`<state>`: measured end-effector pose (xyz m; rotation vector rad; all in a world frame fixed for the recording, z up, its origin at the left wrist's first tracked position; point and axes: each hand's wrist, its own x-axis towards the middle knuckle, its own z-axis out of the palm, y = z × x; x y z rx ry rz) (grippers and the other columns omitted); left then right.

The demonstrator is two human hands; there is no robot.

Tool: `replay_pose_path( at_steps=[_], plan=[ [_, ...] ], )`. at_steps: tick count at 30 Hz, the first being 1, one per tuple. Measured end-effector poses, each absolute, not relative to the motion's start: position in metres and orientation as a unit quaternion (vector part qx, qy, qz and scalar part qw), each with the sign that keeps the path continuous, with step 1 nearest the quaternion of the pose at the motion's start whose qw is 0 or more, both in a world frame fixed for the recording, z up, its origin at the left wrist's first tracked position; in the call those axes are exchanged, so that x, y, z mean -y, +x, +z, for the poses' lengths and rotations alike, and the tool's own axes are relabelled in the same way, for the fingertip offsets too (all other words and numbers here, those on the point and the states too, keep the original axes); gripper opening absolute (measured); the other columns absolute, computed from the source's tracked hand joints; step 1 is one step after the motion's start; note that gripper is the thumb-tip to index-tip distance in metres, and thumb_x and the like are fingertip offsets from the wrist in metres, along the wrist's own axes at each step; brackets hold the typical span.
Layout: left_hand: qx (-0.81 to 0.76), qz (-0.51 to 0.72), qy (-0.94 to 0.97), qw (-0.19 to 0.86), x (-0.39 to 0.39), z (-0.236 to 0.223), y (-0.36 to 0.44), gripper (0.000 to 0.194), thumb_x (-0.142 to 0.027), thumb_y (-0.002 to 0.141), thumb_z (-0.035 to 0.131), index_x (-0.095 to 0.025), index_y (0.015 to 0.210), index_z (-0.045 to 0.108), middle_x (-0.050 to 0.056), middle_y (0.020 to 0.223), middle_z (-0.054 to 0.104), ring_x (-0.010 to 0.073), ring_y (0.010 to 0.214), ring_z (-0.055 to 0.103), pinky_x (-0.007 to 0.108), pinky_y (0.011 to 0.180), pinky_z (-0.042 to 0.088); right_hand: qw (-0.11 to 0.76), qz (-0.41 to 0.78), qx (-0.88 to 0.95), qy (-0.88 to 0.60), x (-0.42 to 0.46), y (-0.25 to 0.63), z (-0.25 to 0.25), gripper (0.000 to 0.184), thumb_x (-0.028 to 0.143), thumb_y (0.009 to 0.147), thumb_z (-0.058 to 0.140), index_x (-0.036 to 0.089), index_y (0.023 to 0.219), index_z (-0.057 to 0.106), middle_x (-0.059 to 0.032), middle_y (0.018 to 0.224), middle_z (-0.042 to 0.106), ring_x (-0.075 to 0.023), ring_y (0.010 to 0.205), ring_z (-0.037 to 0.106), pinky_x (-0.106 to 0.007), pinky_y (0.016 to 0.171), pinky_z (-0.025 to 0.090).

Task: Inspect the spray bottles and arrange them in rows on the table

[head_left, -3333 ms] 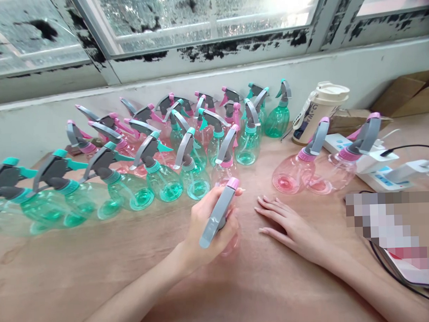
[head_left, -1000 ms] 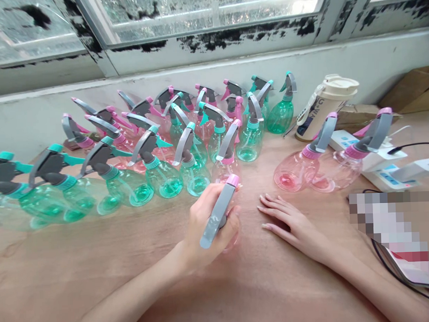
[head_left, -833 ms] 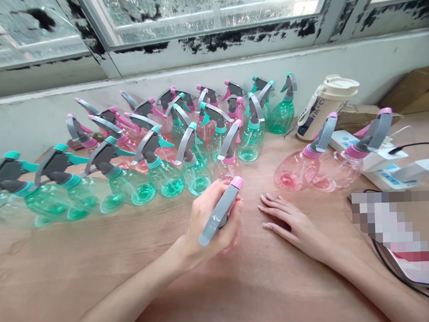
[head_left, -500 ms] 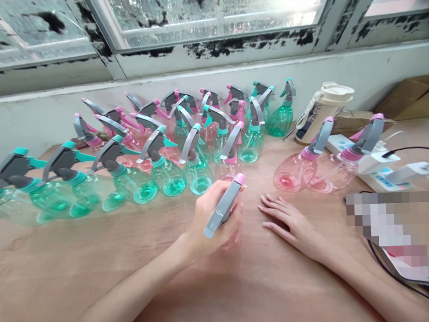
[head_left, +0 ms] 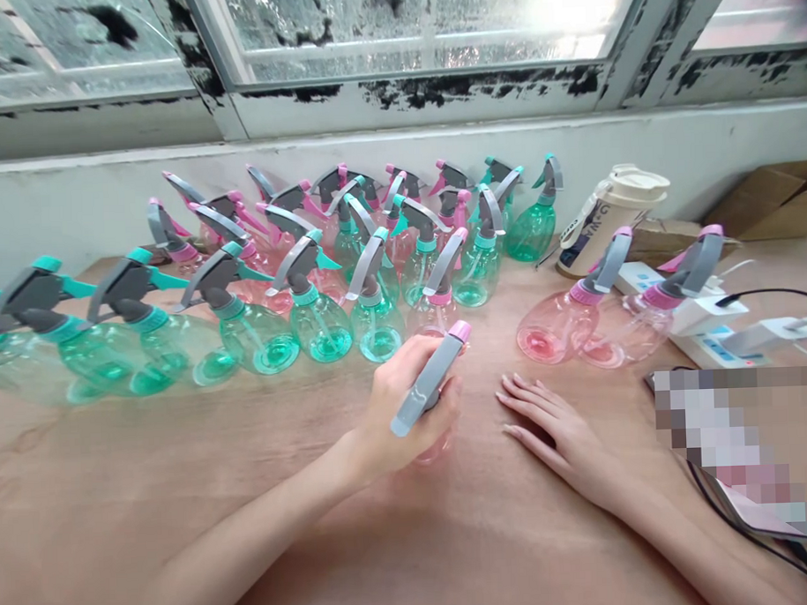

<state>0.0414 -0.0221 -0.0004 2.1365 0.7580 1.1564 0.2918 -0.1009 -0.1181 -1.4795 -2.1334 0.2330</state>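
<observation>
My left hand (head_left: pixel 407 408) is wrapped round a pink spray bottle (head_left: pixel 430 385) that stands on the wooden table (head_left: pixel 185 487); its grey trigger head with a pink tip sticks up above my fingers. To its right my right hand (head_left: pixel 553 425) lies flat on the table, fingers stretched out, holding nothing. Behind my hands stand several green spray bottles (head_left: pixel 315 319) and several pink ones (head_left: pixel 436 292) in rows. Two more pink spray bottles (head_left: pixel 563 319) stand apart at the right.
A cream lidded cup (head_left: pixel 609 216) stands at the back right beside a white power strip (head_left: pixel 699 319) with black cables. Cardboard boxes (head_left: pixel 771 201) sit in the far right corner. A white wall and window frame run behind the bottles.
My view has shifted a little to the left and down. Both hands keep the same pose; the left still grips the bottle.
</observation>
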Motion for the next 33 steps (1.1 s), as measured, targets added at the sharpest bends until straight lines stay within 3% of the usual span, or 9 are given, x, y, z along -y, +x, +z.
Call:
replay_pose_path(
  at_steps=[8,15,20,26,30,33],
  plan=[
    [-0.283,0.436,0.803,0.292,0.022,0.000,0.043,0.018,-0.020,0.087,0.053,-0.017,0.104,0.060,0.006,0.088,0.064,0.0209,0.089,0.066,0.032,0.077,0.052,0.268,0.092,0.782,-0.554,0.101,0.291,-0.115,0.041,0.036,0.097,0.051,0.027,0.137,0.055,-0.0084,0.144,0.055,-0.0289,0.137,0.046,-0.058,0.115,0.034],
    [-0.288,0.429,0.801,0.303,0.024,0.004,0.043,0.016,-0.021,0.089,0.051,-0.019,0.104,0.058,0.007,0.096,0.065,0.0204,0.093,0.065,0.033,0.080,0.052,0.271,0.097,0.777,-0.560,0.101,0.289,-0.112,0.041,0.037,0.097,0.051,0.028,0.137,0.056,-0.0077,0.144,0.056,-0.0289,0.136,0.047,-0.057,0.115,0.035],
    [-0.289,0.425,0.807,0.293,0.021,0.008,0.047,0.005,-0.023,0.087,0.057,-0.019,0.091,0.057,0.001,0.078,0.059,0.0167,0.077,0.062,0.029,0.070,0.051,0.265,0.095,0.781,-0.557,0.101,0.289,-0.112,0.042,0.037,0.098,0.050,0.025,0.137,0.056,-0.0089,0.145,0.054,-0.0284,0.137,0.046,-0.056,0.115,0.035],
    [-0.288,0.416,0.819,0.272,0.018,0.012,0.047,0.016,-0.026,0.087,0.059,-0.019,0.075,0.052,-0.002,0.068,0.053,0.0124,0.062,0.053,0.026,0.061,0.046,0.268,0.096,0.779,-0.559,0.101,0.289,-0.112,0.042,0.037,0.097,0.051,0.028,0.138,0.055,-0.0082,0.145,0.055,-0.0291,0.136,0.047,-0.057,0.114,0.036],
    [-0.315,0.432,0.787,0.306,0.019,0.008,0.043,0.007,-0.026,0.090,0.056,-0.020,0.092,0.059,0.004,0.090,0.066,0.0163,0.077,0.063,0.029,0.070,0.051,0.273,0.101,0.776,-0.560,0.101,0.289,-0.111,0.042,0.037,0.097,0.051,0.028,0.138,0.055,-0.0076,0.145,0.055,-0.0288,0.137,0.047,-0.057,0.115,0.035],
    [-0.304,0.444,0.781,0.317,0.020,0.003,0.043,0.016,-0.024,0.092,0.054,-0.020,0.105,0.061,0.008,0.105,0.068,0.0191,0.091,0.067,0.033,0.080,0.053,0.272,0.109,0.774,-0.562,0.101,0.290,-0.110,0.041,0.037,0.098,0.051,0.028,0.137,0.055,-0.0073,0.145,0.054,-0.0282,0.138,0.046,-0.056,0.116,0.034]
  ],
)
